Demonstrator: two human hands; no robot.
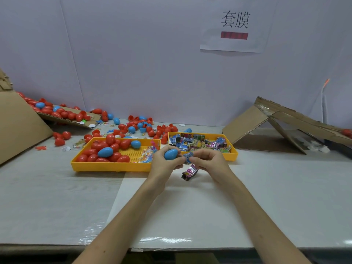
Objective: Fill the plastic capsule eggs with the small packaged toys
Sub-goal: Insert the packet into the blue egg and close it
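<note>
My left hand [163, 162] grips a blue capsule egg [170, 154] just in front of the two yellow trays. My right hand [207, 159] pinches a small blue packaged toy [187, 157] right beside the egg. A pink and black packaged toy [190, 171] sits under my right hand; whether the hand holds it or it lies on the table is unclear. The left yellow tray [110, 166] holds several red and blue eggs and some clear packets. The right yellow tray [233, 152] is full of small packaged toys [196, 142].
Loose red and blue eggs and egg halves [144, 126] are scattered behind the trays. A cardboard flap [66, 115] at the back left carries more eggs. Folded cardboard [270, 126] stands at the right. A cardboard sheet [17, 126] leans at the far left.
</note>
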